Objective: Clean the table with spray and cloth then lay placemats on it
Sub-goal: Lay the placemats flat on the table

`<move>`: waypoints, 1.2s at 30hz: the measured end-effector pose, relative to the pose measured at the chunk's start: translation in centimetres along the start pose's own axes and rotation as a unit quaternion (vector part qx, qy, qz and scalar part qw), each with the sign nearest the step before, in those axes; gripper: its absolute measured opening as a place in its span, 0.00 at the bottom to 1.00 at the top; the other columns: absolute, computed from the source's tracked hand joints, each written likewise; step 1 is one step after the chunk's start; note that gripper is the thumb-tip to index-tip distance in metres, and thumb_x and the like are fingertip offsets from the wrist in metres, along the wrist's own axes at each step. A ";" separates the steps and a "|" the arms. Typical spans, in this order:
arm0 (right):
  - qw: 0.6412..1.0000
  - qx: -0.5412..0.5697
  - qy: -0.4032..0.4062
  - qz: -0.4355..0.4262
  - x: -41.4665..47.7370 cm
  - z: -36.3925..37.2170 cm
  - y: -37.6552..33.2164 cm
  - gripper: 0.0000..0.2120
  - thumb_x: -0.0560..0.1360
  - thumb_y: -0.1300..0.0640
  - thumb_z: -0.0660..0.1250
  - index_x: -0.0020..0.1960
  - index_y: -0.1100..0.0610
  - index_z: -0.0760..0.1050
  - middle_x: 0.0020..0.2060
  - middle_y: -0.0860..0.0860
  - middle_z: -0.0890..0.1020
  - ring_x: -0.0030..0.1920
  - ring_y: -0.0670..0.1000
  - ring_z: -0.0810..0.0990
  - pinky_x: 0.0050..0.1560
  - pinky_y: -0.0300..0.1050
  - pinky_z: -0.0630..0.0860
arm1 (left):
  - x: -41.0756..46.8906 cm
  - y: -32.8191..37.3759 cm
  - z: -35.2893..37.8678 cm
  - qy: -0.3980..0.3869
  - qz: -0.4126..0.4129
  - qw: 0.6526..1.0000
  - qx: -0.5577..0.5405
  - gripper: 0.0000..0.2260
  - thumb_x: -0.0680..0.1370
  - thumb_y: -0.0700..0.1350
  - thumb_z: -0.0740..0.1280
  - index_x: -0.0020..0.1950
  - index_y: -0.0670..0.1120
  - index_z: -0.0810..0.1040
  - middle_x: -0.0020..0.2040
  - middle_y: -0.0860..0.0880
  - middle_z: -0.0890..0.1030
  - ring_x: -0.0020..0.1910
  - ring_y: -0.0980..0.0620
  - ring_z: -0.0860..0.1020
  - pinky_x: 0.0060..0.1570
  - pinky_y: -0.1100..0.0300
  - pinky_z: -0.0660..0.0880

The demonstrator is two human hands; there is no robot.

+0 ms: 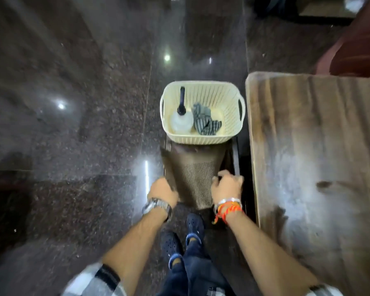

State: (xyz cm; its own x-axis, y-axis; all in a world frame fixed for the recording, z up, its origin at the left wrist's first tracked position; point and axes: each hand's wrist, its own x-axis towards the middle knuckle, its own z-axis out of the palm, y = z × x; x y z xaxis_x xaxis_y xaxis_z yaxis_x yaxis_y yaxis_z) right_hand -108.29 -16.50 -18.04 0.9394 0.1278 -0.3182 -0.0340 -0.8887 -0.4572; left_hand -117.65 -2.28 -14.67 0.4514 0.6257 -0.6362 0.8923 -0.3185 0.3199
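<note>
A brown woven placemat [195, 178] lies on a dark low stand beside the wooden table [316, 167]. My left hand [163, 192] grips its left edge, and my right hand [228, 185] holds its right edge with fingers curled. Just beyond the mat stands a cream plastic basket [226, 99]. Inside it are a clear spray bottle with a black nozzle [181, 116] and a crumpled grey striped cloth [205, 122]. The tabletop shows a pale sheen in its middle.
Dark polished granite floor [73, 124] spreads to the left and ahead. A dark red seat [359, 52] stands behind the table at the top right. My feet in dark blue shoes [184, 238] are below the mat.
</note>
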 end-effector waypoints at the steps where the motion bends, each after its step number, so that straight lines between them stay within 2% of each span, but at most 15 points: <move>1: 0.998 -0.029 0.001 -0.048 -0.8 -1.5 -0.9 0.09 0.72 0.59 0.67 0.50 0.61 0.80 0.39 0.61 0.82 0.51 0.61 0.72 0.53 0.49 0.70 | -1.3 0.8 -1.5 -0.007 0.011 1.000 0.025 0.07 0.76 0.40 0.65 0.52 0.40 0.79 0.53 0.38 0.83 0.53 0.37 0.81 0.46 0.52 0.76; 5: 0.986 -0.002 -0.002 -0.165 -2.5 -7.2 -4.9 0.04 0.69 0.62 0.66 0.41 0.59 0.80 0.35 0.58 0.81 0.49 0.60 0.75 0.52 0.49 0.74 | -5.4 5.4 -7.5 0.003 0.072 0.985 0.159 0.10 0.75 0.44 0.65 0.54 0.41 0.79 0.57 0.39 0.82 0.57 0.37 0.80 0.54 0.52 0.76; 8: 0.977 0.026 -0.046 -0.204 -1.7 -11.6 -9.1 0.07 0.70 0.62 0.64 0.45 0.57 0.80 0.40 0.56 0.82 0.46 0.59 0.79 0.48 0.48 0.77 | -6.9 10.4 -11.9 0.021 0.125 0.972 0.200 0.14 0.77 0.52 0.65 0.55 0.44 0.80 0.57 0.41 0.83 0.56 0.39 0.82 0.53 0.52 0.76; 10: 0.978 0.016 -0.074 -0.195 -0.4 -14.6 -12.0 0.08 0.71 0.61 0.63 0.46 0.54 0.80 0.41 0.55 0.83 0.42 0.58 0.81 0.45 0.47 0.78 | -7.1 13.5 -14.9 0.023 0.164 0.963 0.210 0.14 0.77 0.51 0.66 0.55 0.43 0.80 0.56 0.41 0.83 0.54 0.40 0.82 0.49 0.54 0.76; 12: 0.977 0.006 -0.077 -0.201 1.1 -17.5 -14.4 0.09 0.71 0.60 0.64 0.47 0.51 0.80 0.39 0.51 0.81 0.40 0.55 0.80 0.43 0.42 0.76 | -7.1 16.4 -18.2 0.026 0.197 0.958 0.208 0.13 0.78 0.48 0.66 0.56 0.41 0.79 0.57 0.39 0.83 0.55 0.40 0.82 0.47 0.55 0.75; 15: 0.974 0.025 -0.069 -0.215 3.3 -21.5 -17.5 0.08 0.73 0.60 0.64 0.47 0.51 0.81 0.30 0.42 0.74 0.31 0.44 0.73 0.37 0.36 0.66 | -6.0 19.8 -23.5 0.033 0.239 0.951 0.196 0.13 0.76 0.47 0.67 0.55 0.40 0.78 0.55 0.39 0.83 0.54 0.40 0.81 0.41 0.58 0.71; 17: 0.976 0.041 -0.052 -0.210 4.9 -24.2 -19.2 0.07 0.73 0.59 0.65 0.44 0.50 0.80 0.28 0.42 0.72 0.29 0.40 0.71 0.34 0.35 0.65 | -4.4 21.7 -27.3 0.018 0.272 0.947 0.171 0.13 0.75 0.43 0.65 0.59 0.44 0.75 0.51 0.42 0.82 0.50 0.42 0.81 0.39 0.58 0.69; 21: 0.980 0.101 0.047 -0.164 8.0 -29.0 -22.4 0.05 0.74 0.57 0.69 0.41 0.50 0.81 0.25 0.39 0.77 0.28 0.38 0.74 0.35 0.32 0.68 | 1.5 25.7 -34.2 -0.012 0.377 0.922 0.088 0.11 0.73 0.37 0.65 0.52 0.50 0.74 0.33 0.50 0.75 0.28 0.51 0.72 0.29 0.61 0.66; 24: 0.970 0.155 0.167 -0.079 10.2 -30.2 -24.8 0.09 0.74 0.55 0.70 0.37 0.57 0.81 0.18 0.41 0.72 0.22 0.37 0.70 0.28 0.27 0.65 | 6.6 28.7 -37.8 -0.069 0.448 0.891 0.022 0.10 0.71 0.34 0.66 0.41 0.49 0.78 0.25 0.53 0.75 0.24 0.50 0.71 0.31 0.54 0.73; 25: 0.964 0.161 0.206 -0.052 10.8 -30.2 -25.2 0.12 0.75 0.53 0.70 0.36 0.59 0.81 0.20 0.43 0.72 0.23 0.39 0.70 0.28 0.29 0.65 | 8.1 29.5 -38.5 -0.082 0.461 0.884 0.005 0.10 0.71 0.35 0.66 0.38 0.49 0.80 0.25 0.53 0.76 0.26 0.50 0.72 0.34 0.50 0.76; 27: 0.946 0.167 0.277 -0.002 12.2 -29.9 -26.5 0.15 0.75 0.50 0.69 0.37 0.61 0.82 0.25 0.50 0.75 0.26 0.43 0.71 0.31 0.34 0.67 | 11.0 31.0 -40.0 -0.094 0.482 0.871 -0.001 0.11 0.74 0.35 0.67 0.36 0.49 0.82 0.29 0.50 0.78 0.30 0.50 0.74 0.38 0.53 0.76; 29: 0.926 0.177 0.328 0.053 13.3 -29.5 -27.9 0.15 0.75 0.49 0.69 0.39 0.60 0.83 0.26 0.53 0.76 0.32 0.50 0.75 0.38 0.43 0.69 | 13.4 32.3 -41.0 -0.099 0.508 0.856 0.012 0.09 0.78 0.38 0.66 0.42 0.47 0.84 0.32 0.49 0.80 0.31 0.51 0.75 0.38 0.59 0.73; 32: 0.906 0.196 0.360 0.104 14.5 -28.8 -29.6 0.14 0.74 0.47 0.69 0.39 0.57 0.83 0.26 0.51 0.77 0.35 0.53 0.77 0.40 0.43 0.71 | 15.8 34.7 -41.5 -0.126 0.546 0.828 -0.021 0.06 0.78 0.42 0.68 0.52 0.45 0.84 0.35 0.54 0.80 0.34 0.54 0.76 0.42 0.61 0.74; 34: 0.896 0.203 0.378 0.119 15.4 -28.7 -30.3 0.15 0.74 0.46 0.69 0.37 0.56 0.83 0.26 0.52 0.78 0.34 0.53 0.77 0.39 0.43 0.70 | 16.8 36.5 -41.3 -0.156 0.565 0.810 -0.017 0.11 0.75 0.44 0.74 0.57 0.48 0.83 0.38 0.55 0.81 0.33 0.59 0.76 0.42 0.64 0.74; 36: 0.884 0.226 0.389 0.128 15.9 -28.9 -30.4 0.13 0.73 0.46 0.71 0.37 0.55 0.83 0.27 0.51 0.79 0.33 0.50 0.76 0.38 0.41 0.69 | 17.4 38.4 -40.4 -0.182 0.588 0.788 -0.011 0.18 0.72 0.45 0.76 0.62 0.48 0.81 0.48 0.51 0.84 0.42 0.58 0.80 0.51 0.62 0.77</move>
State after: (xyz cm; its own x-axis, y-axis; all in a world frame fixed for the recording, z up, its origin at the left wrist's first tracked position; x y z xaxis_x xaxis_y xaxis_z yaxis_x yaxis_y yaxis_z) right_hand -82.49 -0.24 14.83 0.8254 -0.5499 0.1281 -0.2471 -0.5559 -0.7937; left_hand -75.47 25.18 14.93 0.9396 -0.3387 -0.0491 -0.1398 -0.5109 0.8482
